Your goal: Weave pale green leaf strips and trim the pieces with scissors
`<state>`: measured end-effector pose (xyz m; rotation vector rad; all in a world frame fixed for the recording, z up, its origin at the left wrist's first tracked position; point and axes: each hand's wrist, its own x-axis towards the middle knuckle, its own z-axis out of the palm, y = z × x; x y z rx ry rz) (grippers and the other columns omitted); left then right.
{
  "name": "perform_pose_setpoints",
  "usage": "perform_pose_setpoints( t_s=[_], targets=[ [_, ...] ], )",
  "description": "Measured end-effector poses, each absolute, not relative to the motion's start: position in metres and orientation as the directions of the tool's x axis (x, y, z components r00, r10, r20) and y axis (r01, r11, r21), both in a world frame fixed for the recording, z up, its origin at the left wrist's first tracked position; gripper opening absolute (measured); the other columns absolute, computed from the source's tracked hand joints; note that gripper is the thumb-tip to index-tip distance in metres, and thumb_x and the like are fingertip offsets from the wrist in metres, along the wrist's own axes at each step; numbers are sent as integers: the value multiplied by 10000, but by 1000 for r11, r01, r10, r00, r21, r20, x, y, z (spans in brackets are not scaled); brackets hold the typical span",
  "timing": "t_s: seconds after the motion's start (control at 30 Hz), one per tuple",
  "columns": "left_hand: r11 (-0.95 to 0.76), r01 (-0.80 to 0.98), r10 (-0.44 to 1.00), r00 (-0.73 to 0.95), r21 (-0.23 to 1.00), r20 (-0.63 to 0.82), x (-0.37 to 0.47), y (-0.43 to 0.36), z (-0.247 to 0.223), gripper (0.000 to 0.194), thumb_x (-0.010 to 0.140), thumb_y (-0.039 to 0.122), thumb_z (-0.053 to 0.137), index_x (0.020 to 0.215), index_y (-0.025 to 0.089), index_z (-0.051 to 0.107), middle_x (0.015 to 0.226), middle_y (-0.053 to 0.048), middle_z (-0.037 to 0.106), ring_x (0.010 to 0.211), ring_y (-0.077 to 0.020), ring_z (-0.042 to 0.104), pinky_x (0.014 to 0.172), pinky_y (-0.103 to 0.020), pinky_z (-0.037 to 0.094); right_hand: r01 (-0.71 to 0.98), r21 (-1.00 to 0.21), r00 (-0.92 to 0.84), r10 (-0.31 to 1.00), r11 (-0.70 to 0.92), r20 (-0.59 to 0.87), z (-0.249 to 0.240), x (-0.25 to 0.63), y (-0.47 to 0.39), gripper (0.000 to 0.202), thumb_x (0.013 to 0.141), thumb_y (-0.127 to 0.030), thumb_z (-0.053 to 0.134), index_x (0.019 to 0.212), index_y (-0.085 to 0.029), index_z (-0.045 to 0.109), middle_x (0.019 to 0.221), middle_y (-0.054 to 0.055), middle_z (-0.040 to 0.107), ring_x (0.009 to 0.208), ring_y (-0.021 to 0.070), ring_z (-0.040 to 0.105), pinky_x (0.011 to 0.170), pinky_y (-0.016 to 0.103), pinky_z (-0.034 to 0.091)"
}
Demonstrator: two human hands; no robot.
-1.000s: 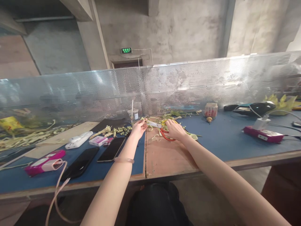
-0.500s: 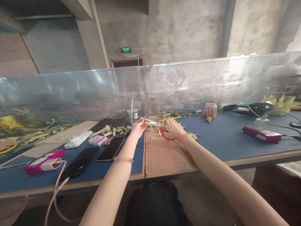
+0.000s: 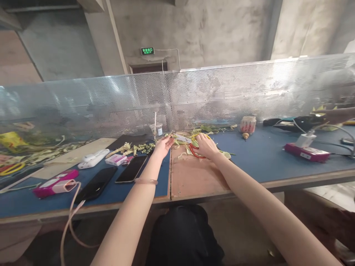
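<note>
Gripping red-handled scissors [image 3: 195,150], right hand [image 3: 205,145] works stalks; left hand [image 3: 163,145] pinches one — trimmed pieces [image 3: 138,149] piled, strips [image 3: 203,130] remain.

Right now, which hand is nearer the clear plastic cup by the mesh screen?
Left. The left hand lies just in front of the clear plastic cup; the right hand is farther right, on the red-handled scissors.
</note>
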<state>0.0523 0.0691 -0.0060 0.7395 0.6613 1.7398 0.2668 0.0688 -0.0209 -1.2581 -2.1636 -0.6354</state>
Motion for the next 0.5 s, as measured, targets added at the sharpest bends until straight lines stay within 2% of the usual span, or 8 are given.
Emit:
perform_pose_setpoints(
  t_s=[0.5],
  targets=[
    [-254,-602,964,-217,757,151,53,70,-8,66,695,49,610,702,109,582,650,-43,633,628,-117,628,748,-285,509,888,134,-413,633,440,655,-22,269,69,449,820,-515,366,1056,-143,452,1052,130,497,1024,244,435,702,292,396]
  ],
)
